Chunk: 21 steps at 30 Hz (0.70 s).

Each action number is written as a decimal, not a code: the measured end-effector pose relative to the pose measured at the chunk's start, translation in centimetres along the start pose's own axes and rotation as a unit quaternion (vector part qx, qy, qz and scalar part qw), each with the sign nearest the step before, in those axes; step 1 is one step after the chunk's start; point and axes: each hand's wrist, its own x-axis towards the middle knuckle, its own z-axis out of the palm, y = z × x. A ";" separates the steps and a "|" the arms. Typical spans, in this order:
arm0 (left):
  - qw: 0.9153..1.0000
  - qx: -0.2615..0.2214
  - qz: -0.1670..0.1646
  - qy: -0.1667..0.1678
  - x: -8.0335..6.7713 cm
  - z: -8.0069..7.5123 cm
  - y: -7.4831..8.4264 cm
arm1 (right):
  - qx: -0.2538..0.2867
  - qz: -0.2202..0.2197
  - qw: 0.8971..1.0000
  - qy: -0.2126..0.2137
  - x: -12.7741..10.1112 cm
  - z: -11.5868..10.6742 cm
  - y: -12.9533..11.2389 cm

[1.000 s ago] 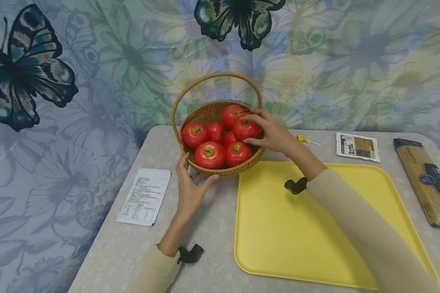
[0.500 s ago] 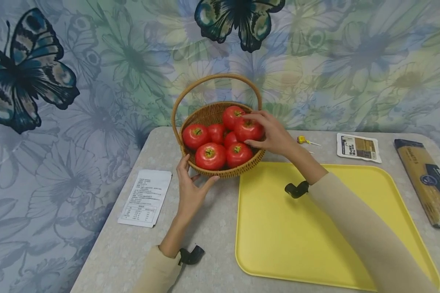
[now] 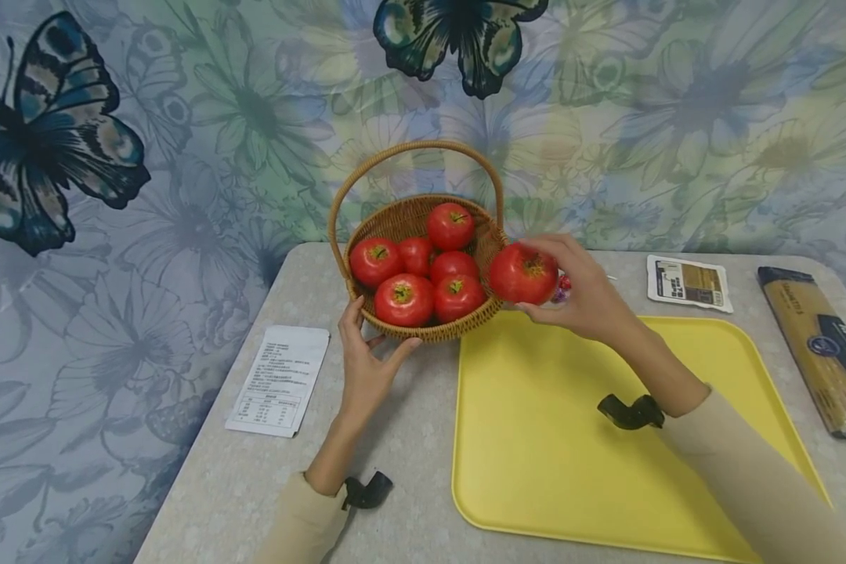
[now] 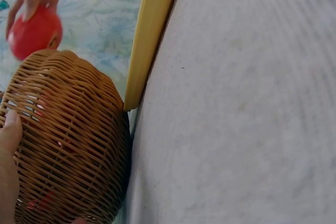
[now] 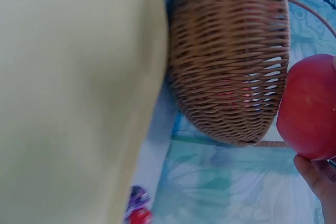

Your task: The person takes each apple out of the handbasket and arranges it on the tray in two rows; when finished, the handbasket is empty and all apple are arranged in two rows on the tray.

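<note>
A wicker basket [image 3: 433, 334] with a tall arched handle holds several red tomatoes [image 3: 403, 299]. At its front left, my left hand [image 3: 365, 368] grips the basket side, with fingers and thumb spread along the weave. My right hand [image 3: 587, 296] holds one tomato [image 3: 524, 274] just outside the basket's right rim, thumb below and fingers over the top. In the left wrist view this held tomato [image 4: 35, 32] appears beyond the woven wall [image 4: 68, 129]. The right wrist view has the tomato [image 5: 310, 106] close beside the basket [image 5: 231, 61].
A yellow tray [image 3: 536, 439] lies right of the basket, under my right forearm. Wrapped lollipops [image 3: 562, 288] sit behind the right hand. A small packet [image 3: 688, 283] and a spaghetti pack [image 3: 821, 352] lie at the right. A white printed packet [image 3: 278, 380] is at the left.
My right hand has taken a tomato from the basket's right side and carried it right, past the rim. The left hand has stayed at the basket.
</note>
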 end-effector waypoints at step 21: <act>1.000 -0.001 -0.010 -0.002 0.0 0.1 -0.7 | 0.005 0.087 0.988 -0.129 -7.4 3.6 1.4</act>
